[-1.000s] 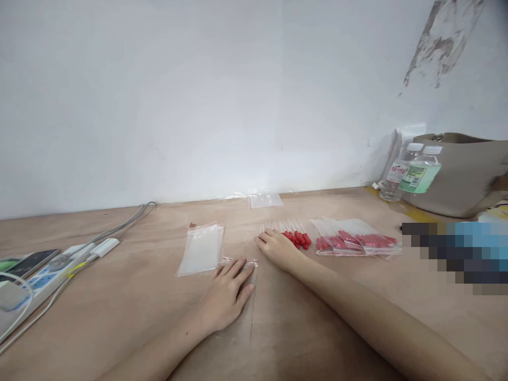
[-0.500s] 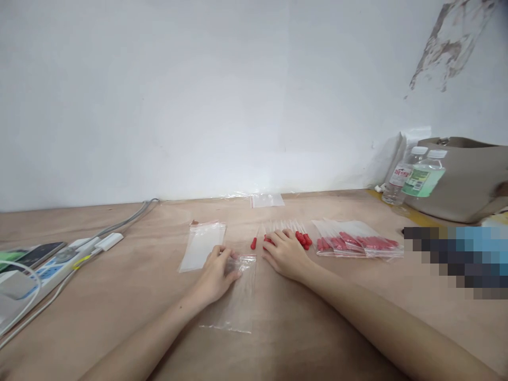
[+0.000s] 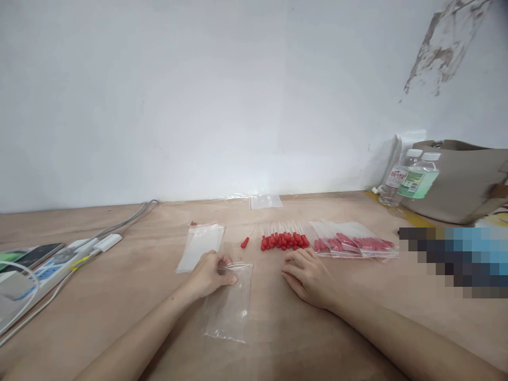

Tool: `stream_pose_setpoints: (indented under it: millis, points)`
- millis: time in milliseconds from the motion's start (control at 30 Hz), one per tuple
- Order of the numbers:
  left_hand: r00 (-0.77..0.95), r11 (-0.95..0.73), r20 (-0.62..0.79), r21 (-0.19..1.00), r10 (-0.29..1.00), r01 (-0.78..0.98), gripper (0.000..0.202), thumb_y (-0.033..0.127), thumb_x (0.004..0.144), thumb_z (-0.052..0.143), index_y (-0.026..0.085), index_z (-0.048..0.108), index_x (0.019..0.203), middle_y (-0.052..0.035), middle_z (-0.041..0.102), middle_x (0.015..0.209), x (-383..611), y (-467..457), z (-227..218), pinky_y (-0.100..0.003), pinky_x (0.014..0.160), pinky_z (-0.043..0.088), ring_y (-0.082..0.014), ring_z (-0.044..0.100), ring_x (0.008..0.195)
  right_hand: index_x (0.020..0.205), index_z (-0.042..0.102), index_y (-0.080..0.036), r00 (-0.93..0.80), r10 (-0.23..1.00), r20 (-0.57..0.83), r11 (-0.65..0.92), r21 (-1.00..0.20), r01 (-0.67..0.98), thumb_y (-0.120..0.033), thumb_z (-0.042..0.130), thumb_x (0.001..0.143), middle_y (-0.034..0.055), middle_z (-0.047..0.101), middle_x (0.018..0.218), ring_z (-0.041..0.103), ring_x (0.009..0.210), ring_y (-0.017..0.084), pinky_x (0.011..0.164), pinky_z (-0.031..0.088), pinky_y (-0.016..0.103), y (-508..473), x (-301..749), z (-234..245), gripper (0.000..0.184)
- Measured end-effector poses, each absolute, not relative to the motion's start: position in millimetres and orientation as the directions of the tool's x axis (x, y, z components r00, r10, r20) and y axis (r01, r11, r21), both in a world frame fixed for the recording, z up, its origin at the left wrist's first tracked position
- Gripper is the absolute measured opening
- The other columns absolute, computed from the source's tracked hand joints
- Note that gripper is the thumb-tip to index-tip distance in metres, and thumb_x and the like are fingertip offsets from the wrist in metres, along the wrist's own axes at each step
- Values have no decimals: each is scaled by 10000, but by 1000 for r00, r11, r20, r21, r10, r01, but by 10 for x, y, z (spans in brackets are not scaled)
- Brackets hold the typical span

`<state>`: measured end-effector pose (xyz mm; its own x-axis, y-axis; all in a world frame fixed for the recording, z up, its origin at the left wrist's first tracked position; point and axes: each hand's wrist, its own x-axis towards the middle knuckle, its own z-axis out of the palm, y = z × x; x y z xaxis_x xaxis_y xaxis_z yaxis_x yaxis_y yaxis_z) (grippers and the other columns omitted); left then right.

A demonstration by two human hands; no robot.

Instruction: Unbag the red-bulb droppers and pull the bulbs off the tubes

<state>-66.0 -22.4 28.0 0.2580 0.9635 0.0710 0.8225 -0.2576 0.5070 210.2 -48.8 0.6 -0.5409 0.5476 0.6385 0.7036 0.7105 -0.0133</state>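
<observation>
The table (image 3: 138,264) bears red-bulbed droppers (image 3: 284,241) and bags (image 3: 201,244).

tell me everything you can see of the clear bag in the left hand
The clear bag looks like thin, see-through plastic, roughly rectangular, with a strip along its top edge and a few creases and glints. The left hand holds it near its top left corner, bottom edge toward the person. No contents show; whether it all rests on the table is unclear.

Near centre, a transparent zip-lock bag (image 3: 228,312), zip edge far. Beyond, red-bulbed droppers (image 3: 284,240) bunched in a row, tips pointing far; farther left, a lone dropper (image 3: 245,243), slanted.
</observation>
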Motion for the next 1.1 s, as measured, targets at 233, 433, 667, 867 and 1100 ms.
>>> stream_pose_setpoints:
  millis: [233, 433, 667, 867, 1100]
  points:
    - [301, -320, 142, 639, 943, 699, 242, 405, 702, 565, 166, 549, 673, 3, 552, 652, -974, 20, 642, -258, 588, 428, -153, 543, 616, 782, 612, -188, -532, 559, 636, 708, -32, 705, -170, 438, 824, 73, 563, 913, 452, 814, 177, 730, 332, 346, -486, 2123, -18, 179]
    - [186, -278, 218, 555, 958, 784, 263, 321, 580, 667, 155, 578, 763, -37, 605, 758, -1493, 615, 758, -331, 715, 462, -218, 586, 759, 801, 606, -178, -535, 574, 620, 720, -71, 691, -165, 438, 828, 77, 550, 936, 451, 826, 175, 738, 340, 342, -464, 2133, -46, 170]
    - [235, -441, 491, 359, 839, 823, 228, 267, 745, 526, 198, 575, 956, -69, 524, 1021, -909, 439, 429, -392, 931, 334, -243, 473, 1023, 796, 600, -173, -534, 546, 645, 737, -68, 672, -166, 455, 820, 74, 551, 915, 460, 811, 170, 721, 342, 332, -439, 2132, -62, 147]
    - [271, -363, 242, 560, 932, 745, 169, 272, 749, 536, 171, 600, 868, -60, 608, 876, -216, 427, 263, -271, 701, 455, -173, 592, 762, 784, 607, -182, -514, 542, 665, 698, -15, 716, -181, 470, 813, 65, 575, 922, 483, 819, 168, 725, 326, 319, -457, 2160, 10, 141]
    - [210, -221, 100, 682, 973, 697, 246, 192, 671, 624, 129, 573, 902, -13, 646, 642, 58, 656, 187, -214, 490, 439, -129, 589, 505, 753, 647, -181, -167, 783, 599, 292, -117, 949, -292, 478, 791, 65, 613, 765, 521, 768, 193, 687, 331, 303, -175, 2612, 393, 206]
